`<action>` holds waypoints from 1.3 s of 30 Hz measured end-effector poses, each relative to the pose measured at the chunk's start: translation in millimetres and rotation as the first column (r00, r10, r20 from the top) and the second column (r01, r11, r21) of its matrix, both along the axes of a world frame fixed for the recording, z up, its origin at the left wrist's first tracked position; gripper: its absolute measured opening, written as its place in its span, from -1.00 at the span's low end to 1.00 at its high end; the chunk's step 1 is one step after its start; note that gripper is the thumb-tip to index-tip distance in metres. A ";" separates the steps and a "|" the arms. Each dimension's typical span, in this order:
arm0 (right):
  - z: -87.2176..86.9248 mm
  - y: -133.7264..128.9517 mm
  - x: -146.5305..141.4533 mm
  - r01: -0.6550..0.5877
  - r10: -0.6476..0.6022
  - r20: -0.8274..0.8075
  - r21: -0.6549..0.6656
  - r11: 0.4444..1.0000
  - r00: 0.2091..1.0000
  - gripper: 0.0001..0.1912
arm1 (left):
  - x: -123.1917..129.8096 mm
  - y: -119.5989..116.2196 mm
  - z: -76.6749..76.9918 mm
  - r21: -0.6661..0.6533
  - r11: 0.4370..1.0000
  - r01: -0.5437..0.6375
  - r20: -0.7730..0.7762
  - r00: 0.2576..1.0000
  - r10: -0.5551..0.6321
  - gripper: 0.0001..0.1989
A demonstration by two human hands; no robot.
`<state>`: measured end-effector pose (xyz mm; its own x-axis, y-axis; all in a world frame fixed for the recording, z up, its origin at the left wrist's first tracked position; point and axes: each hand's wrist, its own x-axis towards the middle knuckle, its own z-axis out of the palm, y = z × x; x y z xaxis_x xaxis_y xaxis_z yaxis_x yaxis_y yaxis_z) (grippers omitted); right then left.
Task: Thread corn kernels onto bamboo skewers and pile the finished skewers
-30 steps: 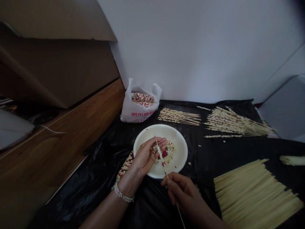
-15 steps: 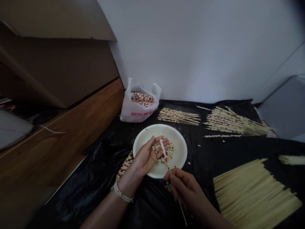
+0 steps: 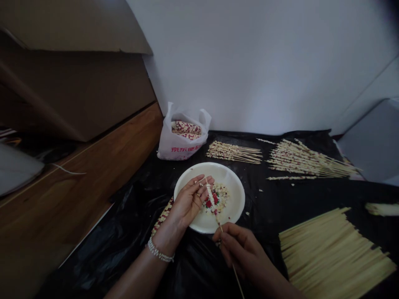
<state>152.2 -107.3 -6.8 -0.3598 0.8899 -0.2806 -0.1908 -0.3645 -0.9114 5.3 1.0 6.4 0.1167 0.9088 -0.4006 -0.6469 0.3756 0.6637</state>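
A thin wooden skewer (image 3: 238, 280) is pinched in my right hand (image 3: 240, 249), its upper part threaded with pale and dark red corn kernels (image 3: 210, 197). Its pointed tip reaches up to the fingers of my left hand (image 3: 188, 203). That hand is cupped palm up over the left side of a white bowl (image 3: 235, 180), its fingers curled round a few loose kernels that are partly hidden. Loose kernels lie in the bowl over a red and green printed pattern. A speckled corn cob (image 3: 162, 218) lies beside the bowl, partly behind my left wrist.
A white plastic bag (image 3: 182, 151) of corn cobs stands behind the bowl. Threaded skewers lie in a small bundle (image 3: 230, 151) and a larger pile (image 3: 299, 160). Bare skewers (image 3: 333, 249) and a pale cob (image 3: 382, 209) lie right, on black plastic sheeting (image 3: 262, 207). A cardboard box (image 3: 93, 91) stands left.
My left hand has drawn slightly left and its fingers have curled in towards the skewer tip. The skewer has tilted a little to the left, with my right hand still gripping it.
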 end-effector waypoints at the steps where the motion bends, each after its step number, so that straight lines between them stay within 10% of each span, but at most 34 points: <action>1: 0.8 -0.2 -0.3 -0.011 0.011 0.003 -0.001 1.000 1.000 -0.66 | -0.3 0.4 -0.2 -0.001 1.000 -0.011 0.009 1.000 0.011 -0.83; 39: -1.7 -5.1 -4.9 -0.087 0.088 0.033 -0.029 0.996 0.996 -0.67 | -2.7 5.5 2.5 0.013 0.971 -0.237 0.065 0.970 0.236 -0.81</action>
